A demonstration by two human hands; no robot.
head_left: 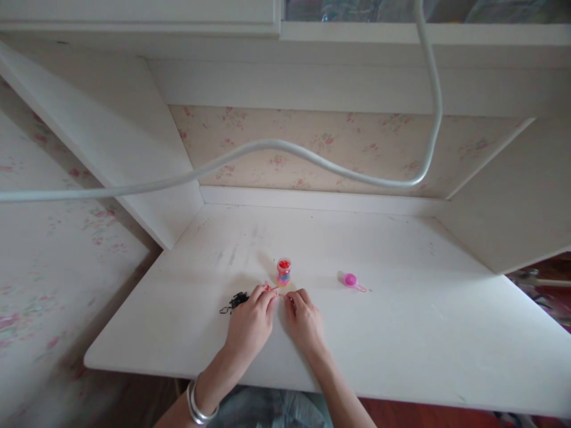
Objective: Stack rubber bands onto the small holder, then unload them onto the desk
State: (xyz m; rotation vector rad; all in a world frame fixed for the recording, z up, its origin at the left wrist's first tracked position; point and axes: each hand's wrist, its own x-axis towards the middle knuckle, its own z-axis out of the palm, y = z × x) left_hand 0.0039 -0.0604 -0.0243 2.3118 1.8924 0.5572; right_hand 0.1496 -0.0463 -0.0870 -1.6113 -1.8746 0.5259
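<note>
Just in front of a small clear jar (284, 270), filled with layers of coloured pieces with red on top, my two hands work close together. My left hand (253, 321) is closed in a pinch on a thin red elastic band (269, 288). Opposite it, my right hand (305, 321) has its fingers pinched together by a thin pale-red strand; whether this is part of the same band I cannot tell. A loose pile of black elastic bands (238, 300) lies beside my left hand, partly hidden by it.
A round pink lid (350, 279) with a thin loop lies on the white desk (401, 333) to the right of the jar. A white cable (276, 144) crosses the upper view. Side panels (120, 125) and an overhead cabinet (138, 16) enclose the desk.
</note>
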